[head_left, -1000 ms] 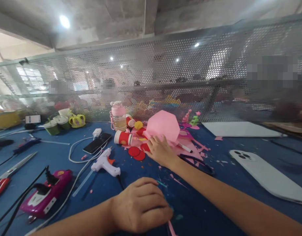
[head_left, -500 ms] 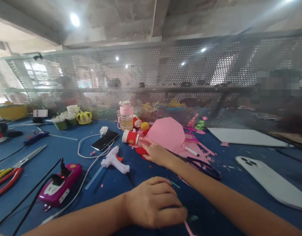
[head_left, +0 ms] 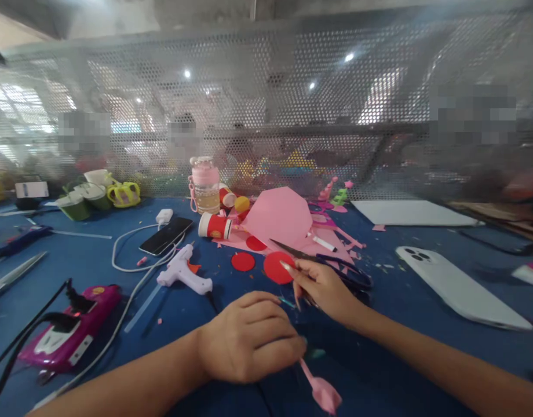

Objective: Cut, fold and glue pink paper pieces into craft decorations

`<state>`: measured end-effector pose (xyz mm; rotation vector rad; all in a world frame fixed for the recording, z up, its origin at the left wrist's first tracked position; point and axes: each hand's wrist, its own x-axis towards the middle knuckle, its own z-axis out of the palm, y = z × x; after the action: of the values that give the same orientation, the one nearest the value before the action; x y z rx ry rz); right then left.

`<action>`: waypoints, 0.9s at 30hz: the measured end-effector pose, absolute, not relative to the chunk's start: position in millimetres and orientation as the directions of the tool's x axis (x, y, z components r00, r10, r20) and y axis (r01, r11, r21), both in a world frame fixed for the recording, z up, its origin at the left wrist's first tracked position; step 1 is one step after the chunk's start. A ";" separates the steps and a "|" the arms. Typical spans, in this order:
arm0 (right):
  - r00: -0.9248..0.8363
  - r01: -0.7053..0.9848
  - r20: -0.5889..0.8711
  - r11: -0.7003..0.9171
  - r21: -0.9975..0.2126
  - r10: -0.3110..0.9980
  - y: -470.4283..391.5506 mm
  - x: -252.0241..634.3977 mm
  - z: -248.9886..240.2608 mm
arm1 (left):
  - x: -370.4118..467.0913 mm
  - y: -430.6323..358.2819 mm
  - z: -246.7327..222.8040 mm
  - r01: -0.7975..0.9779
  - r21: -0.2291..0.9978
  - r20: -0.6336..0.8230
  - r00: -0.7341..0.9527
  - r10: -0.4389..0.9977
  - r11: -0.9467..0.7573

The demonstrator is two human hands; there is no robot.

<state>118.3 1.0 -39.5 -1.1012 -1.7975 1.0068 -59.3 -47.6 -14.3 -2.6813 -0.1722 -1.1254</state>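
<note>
My left hand [head_left: 253, 339] is closed low in the middle, with a thin pink stem ending in a pink bud [head_left: 325, 395] sticking out beneath its fingers. My right hand [head_left: 321, 289] has its thumb and fingers pinched around the right edge of a red paper disc [head_left: 277, 267]. Left of that disc lies a smaller red disc [head_left: 243, 262], and another red disc [head_left: 255, 242] rests above. Dark-handled scissors [head_left: 342, 269] lie partly behind my right hand. Large pink paper [head_left: 279, 214] spreads out behind them.
A white glue gun [head_left: 183, 272], a black phone [head_left: 166, 236] and a magenta power strip [head_left: 73, 327] are at the left. A red cup [head_left: 215, 226] lies by a pink-lidded bottle [head_left: 205, 188]. A white phone [head_left: 462, 288] and a white board [head_left: 412, 212] lie right.
My right hand has come back from the red pieces near the cup and now pinches a red disc. The pink bud below my left hand now shows. The view has tilted down and shifted right.
</note>
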 end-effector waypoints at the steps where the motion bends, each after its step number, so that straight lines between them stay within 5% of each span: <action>1: -0.327 0.323 0.207 0.315 -0.892 0.922 -1.0 121.9 -41.5 | -59.4 -46.4 -14.5 0.206 -0.140 0.725 0.688 0.041 -0.968; 4: -0.349 0.480 0.370 0.503 -0.718 0.861 -2.0 127.9 -43.1 | -60.1 -44.4 -13.8 0.251 -0.075 0.761 0.640 0.107 -0.965; 7: -0.501 0.647 0.604 0.732 -0.214 0.620 -2.1 129.7 -43.1 | -59.5 -46.0 -10.6 0.258 -0.089 0.754 0.649 0.104 -0.962; 9: -0.637 0.648 0.607 0.756 0.090 0.474 -3.2 129.8 -43.3 | -57.8 -48.4 -7.9 0.223 -0.141 0.721 0.691 0.055 -0.965; 12: -0.742 0.595 0.555 0.752 0.284 0.377 -4.6 129.9 -43.5 | -55.0 -51.6 -5.3 0.175 -0.205 0.689 0.725 -0.015 -0.963; 15: -0.737 0.565 0.575 0.791 0.235 0.355 -5.2 130.6 -43.2 | -53.6 -53.1 -5.9 0.178 -0.235 0.699 0.714 -0.039 -0.955; 20: -0.533 0.614 0.645 0.774 -0.150 0.548 -7.2 112.4 -32.9 | -49.2 -55.0 -13.6 0.156 -0.322 0.731 0.668 -0.140 -0.934; 23: -0.567 0.573 0.475 0.737 -0.359 0.673 -7.3 76.7 -18.5 | -44.2 -55.4 -18.9 0.074 -0.393 0.739 0.618 -0.267 -0.917; 25: -0.633 0.602 0.332 0.715 -0.356 0.699 -6.3 45.6 -9.2 | -42.9 -55.1 -20.9 0.040 -0.435 0.746 0.575 -0.335 -0.900; 27: -0.697 0.636 0.268 0.746 -0.199 0.665 -4.9 14.1 -2.8 | -44.0 -54.8 -21.8 0.052 -0.438 0.767 0.541 -0.343 -0.897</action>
<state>14.1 -4.9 -2.8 -1.0083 -2.6236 0.1294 -44.0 -54.8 -21.8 -2.3707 0.2377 -1.3101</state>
